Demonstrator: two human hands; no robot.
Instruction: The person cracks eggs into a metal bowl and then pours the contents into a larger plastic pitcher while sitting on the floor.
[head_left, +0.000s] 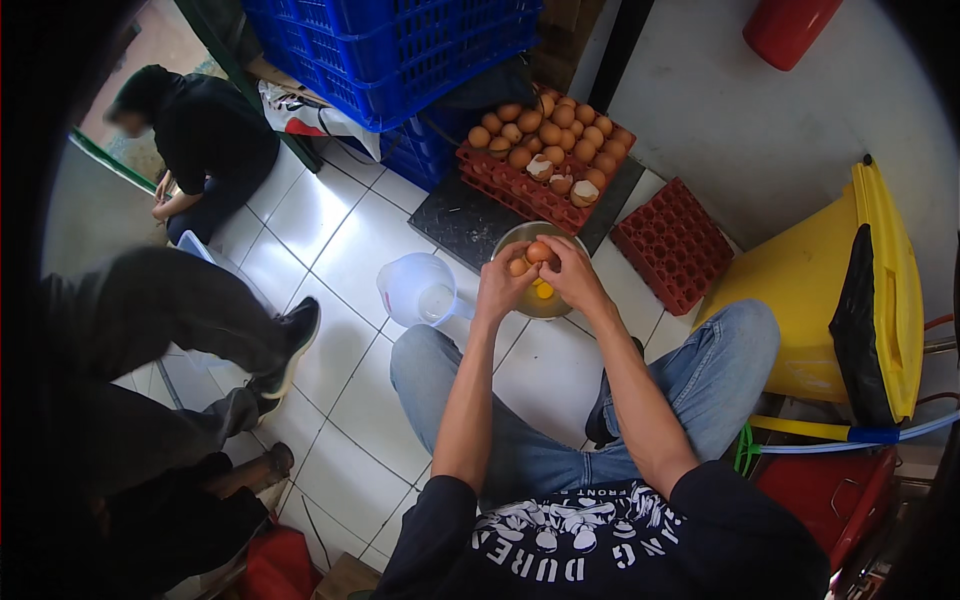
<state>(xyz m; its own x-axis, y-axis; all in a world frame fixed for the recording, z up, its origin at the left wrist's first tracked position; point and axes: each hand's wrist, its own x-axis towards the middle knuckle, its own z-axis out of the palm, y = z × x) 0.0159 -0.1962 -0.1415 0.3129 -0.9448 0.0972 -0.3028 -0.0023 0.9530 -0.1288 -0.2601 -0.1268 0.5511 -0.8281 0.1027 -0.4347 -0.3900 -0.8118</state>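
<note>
Both hands are over a round metal bowl (568, 306) on the floor. My left hand (501, 279) has its fingers around a brown egg (518, 266). My right hand (574, 274) holds another brown egg (538, 252), close against the first one. The fingertips of both hands nearly meet, and whether the shells are cracked cannot be told. A bright yellow egg yolk (544, 290) lies in the bowl below them. Left of the bowl stands a translucent plastic jug (409, 289). Beyond the bowl, a stack of red egg trays (517, 196) holds many brown eggs and several broken shells.
An unfilled red egg tray (673, 246) leans near the wall, beside a yellow bin (780, 292). Blue plastic crates (390, 60) stand at the top. On the left are a walking person's legs (180, 315) and a crouching person (214, 135).
</note>
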